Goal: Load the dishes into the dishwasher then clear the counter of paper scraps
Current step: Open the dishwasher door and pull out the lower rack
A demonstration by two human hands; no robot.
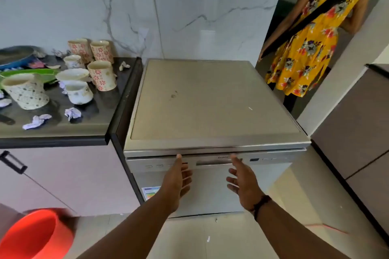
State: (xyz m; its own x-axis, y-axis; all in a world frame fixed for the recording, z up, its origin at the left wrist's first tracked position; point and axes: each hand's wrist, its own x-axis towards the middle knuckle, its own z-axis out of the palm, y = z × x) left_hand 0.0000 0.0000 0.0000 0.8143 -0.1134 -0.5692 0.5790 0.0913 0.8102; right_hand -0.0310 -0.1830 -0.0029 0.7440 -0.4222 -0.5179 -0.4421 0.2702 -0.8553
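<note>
A silver dishwasher (214, 101) stands in the middle with its door closed. My left hand (179, 176) and my right hand (242, 178) reach toward the top of the door by the handle recess (212, 163), fingers straight, holding nothing. On the dark counter (88, 128) to the left stand several mugs: floral ones (102, 75), white ones (79, 91) and a spotted one (26, 93). Crumpled paper scraps (72, 113) (36, 121) lie among them, one near the counter's right edge (124, 65).
A green plate (29, 72) and a blue pan (16, 57) sit at the counter's far left. An orange bucket (34, 235) stands on the floor at bottom left. A person in a yellow floral dress (315, 33) stands behind the dishwasher at right. Cabinets (357, 132) line the right side.
</note>
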